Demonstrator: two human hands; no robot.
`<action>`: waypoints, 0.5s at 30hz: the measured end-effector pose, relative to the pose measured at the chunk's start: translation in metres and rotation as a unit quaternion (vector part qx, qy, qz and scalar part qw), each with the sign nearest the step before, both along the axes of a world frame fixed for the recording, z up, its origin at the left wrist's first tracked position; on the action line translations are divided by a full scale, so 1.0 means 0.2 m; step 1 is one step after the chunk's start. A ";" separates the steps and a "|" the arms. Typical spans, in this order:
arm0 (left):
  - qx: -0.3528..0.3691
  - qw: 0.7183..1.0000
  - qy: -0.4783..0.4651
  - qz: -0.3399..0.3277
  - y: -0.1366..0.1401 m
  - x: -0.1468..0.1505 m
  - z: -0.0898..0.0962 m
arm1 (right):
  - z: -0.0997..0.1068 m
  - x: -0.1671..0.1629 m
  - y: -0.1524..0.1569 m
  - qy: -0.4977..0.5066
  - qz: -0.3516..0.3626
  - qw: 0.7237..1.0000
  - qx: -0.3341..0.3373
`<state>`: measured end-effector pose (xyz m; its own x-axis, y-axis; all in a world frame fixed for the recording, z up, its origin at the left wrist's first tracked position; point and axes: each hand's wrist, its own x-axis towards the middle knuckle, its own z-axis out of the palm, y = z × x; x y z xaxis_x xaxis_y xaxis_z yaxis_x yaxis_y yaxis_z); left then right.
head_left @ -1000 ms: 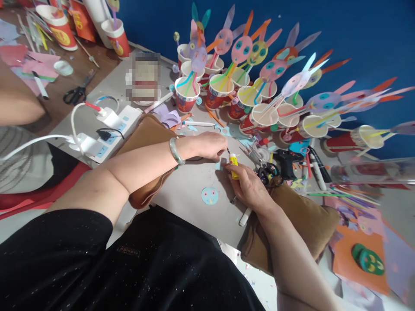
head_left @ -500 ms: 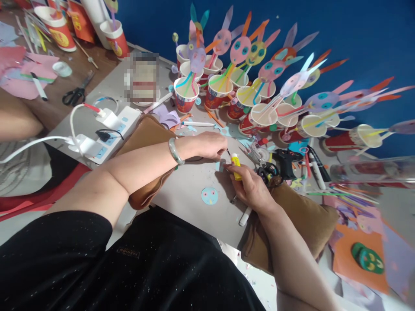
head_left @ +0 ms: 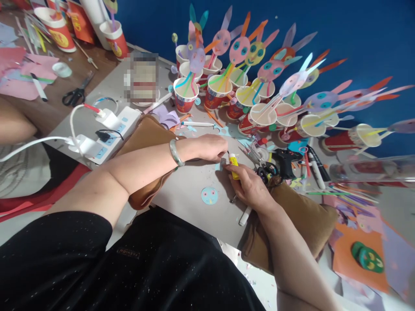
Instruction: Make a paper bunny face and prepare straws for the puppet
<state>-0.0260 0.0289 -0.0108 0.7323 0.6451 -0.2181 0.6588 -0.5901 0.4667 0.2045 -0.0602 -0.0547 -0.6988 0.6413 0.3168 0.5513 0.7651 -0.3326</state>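
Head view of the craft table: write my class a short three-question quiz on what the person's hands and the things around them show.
1. True or false: the right hand holds a yellow glue stick.
2. Which lies on the grey table nearest the hands? A) a pale blue paper disc B) a red apple C) a metal spoon
3. Fill in: the left hand wears a pale ____ at the wrist.

Key
1. True; it is gripped upright, tip toward the left fingertips.
2. A
3. Bangle
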 end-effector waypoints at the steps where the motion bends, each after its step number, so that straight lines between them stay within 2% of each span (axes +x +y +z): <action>1: 0.000 1.000 -0.005 0.001 0.00 0.00 0.00 | 0.00 0.00 0.00 0.006 0.000 1.000 -0.003; 5: 0.010 1.000 -0.010 0.006 0.00 0.00 -0.01 | 0.01 0.00 -0.01 0.056 -0.026 0.998 -0.013; 11: 0.019 0.999 0.033 0.038 0.00 0.03 -0.03 | 0.03 -0.01 -0.03 0.120 -0.081 0.988 0.051; 15: 0.019 0.997 0.044 0.060 0.01 0.04 -0.04 | 0.04 -0.01 -0.04 0.127 -0.121 0.982 0.064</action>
<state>-0.0187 0.0302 -0.0189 0.6281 0.7362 -0.2520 0.7634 -0.5204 0.3826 0.2024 -0.0677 -0.0467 -0.4188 0.7226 0.5499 0.6345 0.6661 -0.3920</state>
